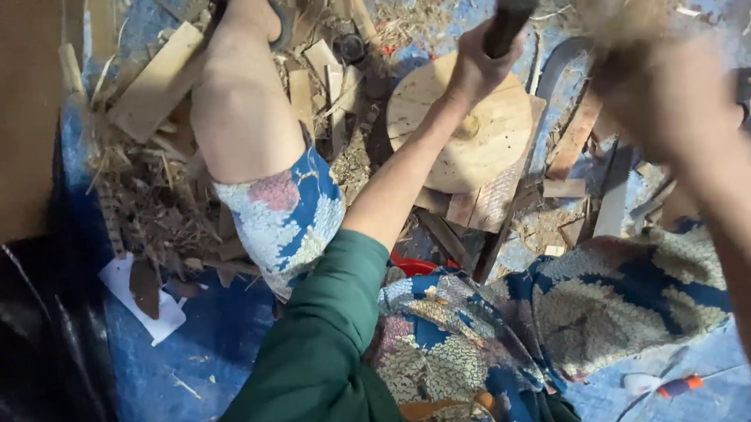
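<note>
Blue floor sheet [188, 363] littered with shavings and wood offcuts [155, 81]. Left hand [470, 63], grip clamped on a dark tool handle [509, 15], above the round wooden block [464, 123]; right hand [657, 89] blurred, grip cannot be told. Much wood already split, further slats uncut

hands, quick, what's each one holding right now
Left hand: closed around a dark handle, above the round wooden block.
Right hand: motion-blurred; open or closed cannot be told.

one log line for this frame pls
left hand: grips dark handle | right hand: blurred, contents unclear | below: round wooden block | around: wood scraps, blue tarp
</note>
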